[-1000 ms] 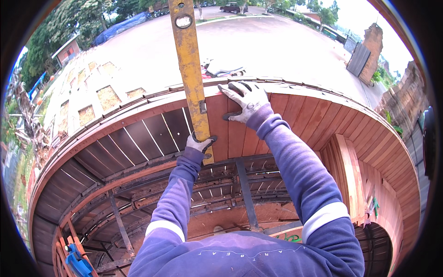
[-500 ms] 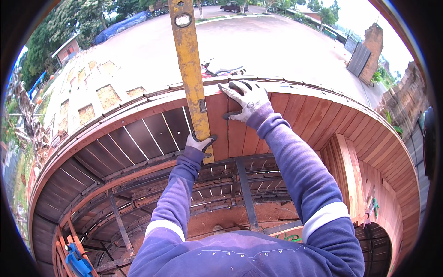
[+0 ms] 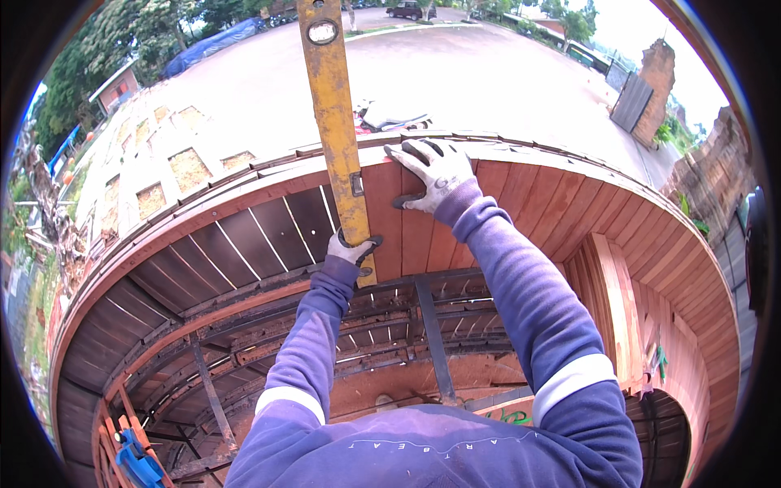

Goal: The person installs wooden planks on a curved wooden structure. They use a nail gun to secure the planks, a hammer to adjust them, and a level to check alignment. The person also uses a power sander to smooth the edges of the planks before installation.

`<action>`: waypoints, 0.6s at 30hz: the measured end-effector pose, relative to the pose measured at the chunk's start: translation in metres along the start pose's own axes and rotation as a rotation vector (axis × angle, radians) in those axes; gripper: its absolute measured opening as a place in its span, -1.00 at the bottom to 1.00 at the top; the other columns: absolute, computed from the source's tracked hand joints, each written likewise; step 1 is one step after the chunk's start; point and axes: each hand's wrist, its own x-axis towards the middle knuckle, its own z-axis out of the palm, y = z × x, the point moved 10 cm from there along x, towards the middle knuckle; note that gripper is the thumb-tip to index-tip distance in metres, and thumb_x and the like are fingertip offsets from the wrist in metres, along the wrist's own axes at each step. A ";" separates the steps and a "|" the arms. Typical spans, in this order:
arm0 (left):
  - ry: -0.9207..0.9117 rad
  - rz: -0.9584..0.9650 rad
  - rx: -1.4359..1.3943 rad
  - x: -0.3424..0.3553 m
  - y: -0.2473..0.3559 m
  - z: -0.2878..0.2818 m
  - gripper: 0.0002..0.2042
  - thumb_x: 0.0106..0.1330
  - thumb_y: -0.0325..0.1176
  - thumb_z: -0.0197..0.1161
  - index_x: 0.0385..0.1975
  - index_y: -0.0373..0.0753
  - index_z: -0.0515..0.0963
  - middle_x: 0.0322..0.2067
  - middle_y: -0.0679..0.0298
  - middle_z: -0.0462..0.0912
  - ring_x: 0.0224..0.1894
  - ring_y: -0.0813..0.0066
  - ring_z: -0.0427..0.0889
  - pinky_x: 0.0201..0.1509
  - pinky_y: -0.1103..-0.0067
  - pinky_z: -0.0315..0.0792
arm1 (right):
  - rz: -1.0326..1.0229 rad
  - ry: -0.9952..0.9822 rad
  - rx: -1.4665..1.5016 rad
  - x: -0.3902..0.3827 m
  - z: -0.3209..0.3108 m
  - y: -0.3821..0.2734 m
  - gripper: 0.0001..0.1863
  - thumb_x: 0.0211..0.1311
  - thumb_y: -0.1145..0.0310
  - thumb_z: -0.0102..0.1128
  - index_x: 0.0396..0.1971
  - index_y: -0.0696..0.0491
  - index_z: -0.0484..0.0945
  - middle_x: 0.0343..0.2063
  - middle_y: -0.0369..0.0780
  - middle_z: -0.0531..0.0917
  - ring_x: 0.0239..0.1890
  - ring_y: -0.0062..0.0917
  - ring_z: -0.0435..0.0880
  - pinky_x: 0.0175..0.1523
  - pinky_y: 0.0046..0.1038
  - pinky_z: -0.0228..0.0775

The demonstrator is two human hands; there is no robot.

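Observation:
A long, scuffed yellow spirit level [image 3: 337,122] stands lengthwise across the curved band of reddish planks [image 3: 533,203], its lower end beside the last plank on the left. My left hand [image 3: 351,250], in a white and dark glove, is closed round the level near that end. My right hand [image 3: 425,176], gloved the same way, lies on the planks just right of the level, fingers spread over the upper edge, apparently holding nothing. Left of the level are dark slats [image 3: 252,240] with light showing through the gaps.
Curved dark metal framing [image 3: 439,342] spans below. A blue object [image 3: 134,459] sits low at the left, and a stack of boards [image 3: 602,309] stands at the right. Beyond the rim [image 3: 268,171] lie a paved yard, a parked vehicle [image 3: 411,10], trees and a brick pillar [image 3: 651,93].

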 end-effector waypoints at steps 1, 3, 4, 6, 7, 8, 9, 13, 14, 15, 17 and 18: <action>-0.005 0.012 -0.015 0.002 -0.004 -0.004 -0.69 0.10 -0.64 0.33 -0.11 -0.39 0.54 -0.21 0.21 0.68 -0.23 0.48 0.69 -0.08 0.57 0.58 | -0.004 0.007 0.002 0.001 -0.001 -0.002 -0.06 -0.02 -0.35 0.23 0.38 -0.40 0.10 0.31 -0.27 0.28 0.35 -0.29 0.20 0.39 -0.11 0.01; -0.013 0.040 -0.020 0.005 -0.010 -0.010 -0.68 0.09 -0.61 0.35 -0.11 -0.37 0.53 -0.24 0.23 0.68 -0.26 0.51 0.68 -0.13 0.57 0.58 | -0.003 0.006 0.009 0.002 -0.001 -0.005 -0.06 -0.02 -0.34 0.23 0.38 -0.40 0.10 0.31 -0.27 0.29 0.35 -0.29 0.21 0.39 -0.11 0.01; -0.019 0.055 -0.012 0.007 -0.011 -0.009 -0.66 0.08 -0.57 0.37 -0.11 -0.35 0.53 -0.26 0.25 0.69 -0.29 0.53 0.67 -0.19 0.56 0.59 | 0.001 0.004 0.008 0.002 -0.001 -0.004 -0.06 -0.02 -0.34 0.23 0.38 -0.40 0.10 0.31 -0.27 0.29 0.35 -0.29 0.21 0.39 -0.11 0.02; -0.028 0.077 -0.005 0.009 -0.014 -0.010 -0.65 0.07 -0.54 0.39 -0.11 -0.33 0.53 -0.29 0.27 0.69 -0.32 0.56 0.66 -0.23 0.57 0.59 | -0.006 0.009 0.017 0.002 -0.001 -0.004 -0.06 -0.02 -0.34 0.23 0.38 -0.39 0.11 0.30 -0.27 0.29 0.35 -0.30 0.21 0.40 -0.12 0.02; -0.030 0.084 -0.006 0.010 -0.015 -0.009 -0.65 0.07 -0.54 0.39 -0.10 -0.34 0.53 -0.28 0.27 0.69 -0.32 0.56 0.67 -0.21 0.58 0.59 | -0.010 0.010 0.017 0.002 0.000 -0.003 -0.06 -0.02 -0.34 0.23 0.38 -0.39 0.11 0.30 -0.28 0.29 0.35 -0.30 0.21 0.40 -0.13 0.02; -0.032 0.091 -0.007 0.010 -0.016 -0.010 -0.64 0.07 -0.54 0.39 -0.10 -0.35 0.52 -0.27 0.26 0.69 -0.32 0.55 0.67 -0.19 0.58 0.58 | -0.015 0.011 0.016 0.002 0.001 -0.003 -0.06 -0.02 -0.33 0.23 0.38 -0.39 0.11 0.30 -0.28 0.30 0.35 -0.30 0.20 0.40 -0.13 0.02; -0.031 0.096 0.001 0.012 -0.016 -0.010 -0.64 0.07 -0.54 0.39 -0.10 -0.35 0.52 -0.27 0.26 0.69 -0.32 0.55 0.67 -0.18 0.59 0.58 | -0.013 0.018 0.015 0.002 0.001 -0.003 -0.06 -0.02 -0.33 0.24 0.38 -0.39 0.11 0.30 -0.28 0.30 0.35 -0.30 0.20 0.40 -0.13 0.01; -0.029 0.103 -0.003 0.013 -0.015 -0.010 -0.64 0.07 -0.54 0.40 -0.10 -0.35 0.53 -0.27 0.27 0.69 -0.32 0.56 0.66 -0.19 0.59 0.58 | -0.010 0.027 0.018 0.002 0.000 -0.003 -0.06 -0.02 -0.32 0.24 0.38 -0.39 0.11 0.30 -0.28 0.30 0.36 -0.31 0.20 0.41 -0.14 0.00; -0.030 0.103 -0.011 0.013 -0.013 -0.009 -0.64 0.07 -0.53 0.40 -0.10 -0.34 0.53 -0.27 0.27 0.69 -0.32 0.56 0.65 -0.19 0.58 0.58 | -0.009 0.027 0.020 0.002 -0.001 -0.003 -0.06 -0.02 -0.32 0.25 0.38 -0.38 0.11 0.30 -0.28 0.30 0.36 -0.31 0.20 0.41 -0.14 0.00; -0.029 0.084 -0.009 0.012 -0.014 -0.009 -0.64 0.07 -0.53 0.41 -0.10 -0.34 0.53 -0.27 0.28 0.68 -0.33 0.57 0.65 -0.21 0.58 0.58 | -0.011 0.017 0.035 0.002 -0.001 -0.003 -0.06 -0.02 -0.32 0.24 0.38 -0.38 0.12 0.30 -0.28 0.30 0.36 -0.30 0.19 0.42 -0.13 -0.02; -0.032 0.041 -0.005 0.007 -0.008 -0.004 -0.64 0.08 -0.52 0.41 -0.10 -0.33 0.53 -0.27 0.30 0.68 -0.34 0.58 0.63 -0.23 0.58 0.58 | -0.014 0.034 0.034 0.001 0.000 -0.001 -0.06 -0.01 -0.32 0.24 0.38 -0.38 0.11 0.30 -0.28 0.30 0.35 -0.30 0.20 0.42 -0.13 -0.02; -0.025 0.022 -0.009 0.005 -0.007 -0.003 -0.65 0.08 -0.52 0.41 -0.10 -0.32 0.53 -0.28 0.31 0.68 -0.34 0.58 0.63 -0.24 0.58 0.57 | -0.015 0.042 0.032 0.000 0.000 -0.001 -0.06 -0.01 -0.32 0.24 0.38 -0.38 0.11 0.30 -0.27 0.30 0.35 -0.30 0.20 0.42 -0.12 -0.02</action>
